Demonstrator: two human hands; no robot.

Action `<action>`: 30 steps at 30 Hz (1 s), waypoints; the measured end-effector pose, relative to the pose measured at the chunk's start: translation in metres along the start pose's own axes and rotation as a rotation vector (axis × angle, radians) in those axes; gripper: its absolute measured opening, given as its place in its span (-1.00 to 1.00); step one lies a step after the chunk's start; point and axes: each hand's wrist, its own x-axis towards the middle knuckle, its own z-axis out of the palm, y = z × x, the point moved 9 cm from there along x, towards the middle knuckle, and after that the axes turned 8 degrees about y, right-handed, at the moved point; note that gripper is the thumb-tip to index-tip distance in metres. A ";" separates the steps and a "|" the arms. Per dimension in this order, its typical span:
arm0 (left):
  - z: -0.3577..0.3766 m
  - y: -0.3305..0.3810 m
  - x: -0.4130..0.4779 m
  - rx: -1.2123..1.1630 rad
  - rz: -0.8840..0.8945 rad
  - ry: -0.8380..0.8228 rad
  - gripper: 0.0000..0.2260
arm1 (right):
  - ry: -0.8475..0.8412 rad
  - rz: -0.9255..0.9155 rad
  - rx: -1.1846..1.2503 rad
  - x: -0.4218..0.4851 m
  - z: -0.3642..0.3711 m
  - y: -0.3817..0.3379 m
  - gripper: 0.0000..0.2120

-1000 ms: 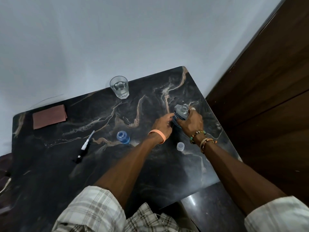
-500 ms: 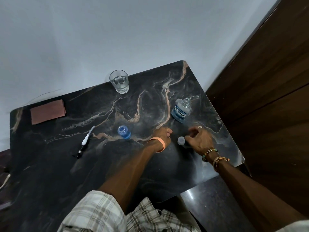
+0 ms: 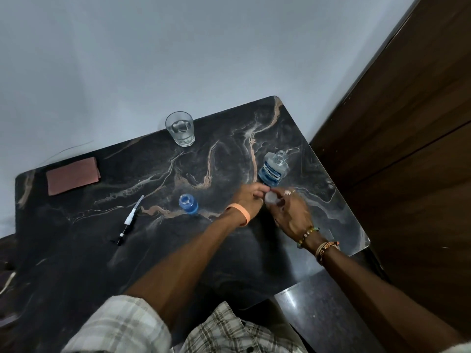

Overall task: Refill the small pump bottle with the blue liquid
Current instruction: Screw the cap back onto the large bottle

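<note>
The larger mouthwash bottle [image 3: 274, 169] with blue liquid stands uncapped near the table's right edge. A small round bottle [image 3: 189, 203] holding blue liquid stands open in the middle of the table. Its pump head with tube [image 3: 130, 219] lies to the left. My right hand [image 3: 291, 212] holds a small white cap [image 3: 270, 197] just below the mouthwash bottle. My left hand [image 3: 248, 198], with an orange wristband, touches the same cap with its fingertips.
A glass of water [image 3: 181, 128] stands at the back edge of the dark marble table [image 3: 229, 250]. A folded reddish cloth [image 3: 72, 175] lies at the back left. A wooden door [image 3: 407, 149] is on the right.
Both hands let go of the mouthwash bottle and drew back toward me. My right hand picked the white cap off the table, and my left hand came to meet it.
</note>
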 end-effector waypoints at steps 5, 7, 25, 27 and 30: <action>-0.062 0.082 0.002 -0.044 0.262 0.220 -0.63 | 0.347 -0.229 -0.087 0.028 -0.067 -0.061 -0.65; -0.075 0.111 0.008 -0.027 0.338 0.274 -0.64 | 0.425 -0.251 -0.138 0.041 -0.086 -0.074 -0.64; -0.055 0.114 0.034 0.139 0.285 0.169 -0.67 | 0.204 -0.106 -0.237 0.079 -0.078 -0.055 -0.60; -0.052 0.110 0.031 0.152 0.278 0.157 -0.65 | 0.196 -0.106 -0.244 0.077 -0.073 -0.052 -0.61; -0.048 0.108 0.030 0.151 0.288 0.160 -0.63 | 0.202 -0.099 -0.212 0.075 -0.071 -0.047 -0.61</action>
